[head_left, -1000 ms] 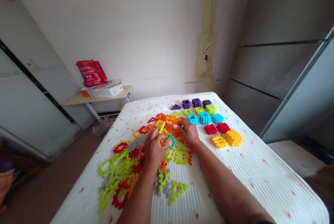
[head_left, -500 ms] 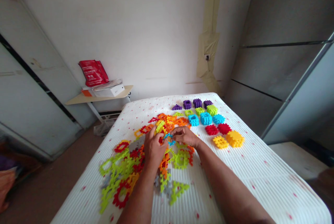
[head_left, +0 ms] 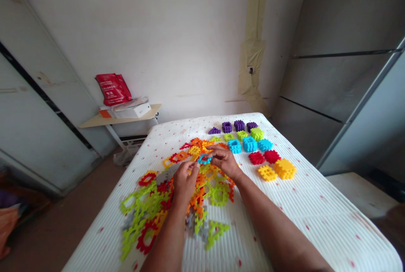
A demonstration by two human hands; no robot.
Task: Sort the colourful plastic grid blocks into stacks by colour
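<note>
A blue toothed ring piece [head_left: 204, 159] is held above a loose pile of green, orange, red, yellow and grey pieces [head_left: 218, 194]. My right hand [head_left: 224, 161] pinches its right side between thumb and fingers. At its left edge is my left hand [head_left: 186, 179], thumb and fingertips closed on it. Sorted stacks stand to the right: purple [head_left: 239, 125], light green [head_left: 257, 133], blue [head_left: 249, 144], red [head_left: 272, 156] and yellow [head_left: 285, 168]. A green triangle piece [head_left: 217, 233] lies at the near side of the pile.
The table has a white ribbed cover with red dots [head_left: 297, 217]. Beyond its left side, a small side table [head_left: 95, 121] bears a red bag [head_left: 113, 89] and a white box [head_left: 134, 110]. Grey cabinets [head_left: 332, 69] stand at the right, behind the stacks.
The blue piece has been raised and turned so its ring shape shows. My left hand has moved down and away from the yellow piece near its fingers; my right hand has shifted slightly.
</note>
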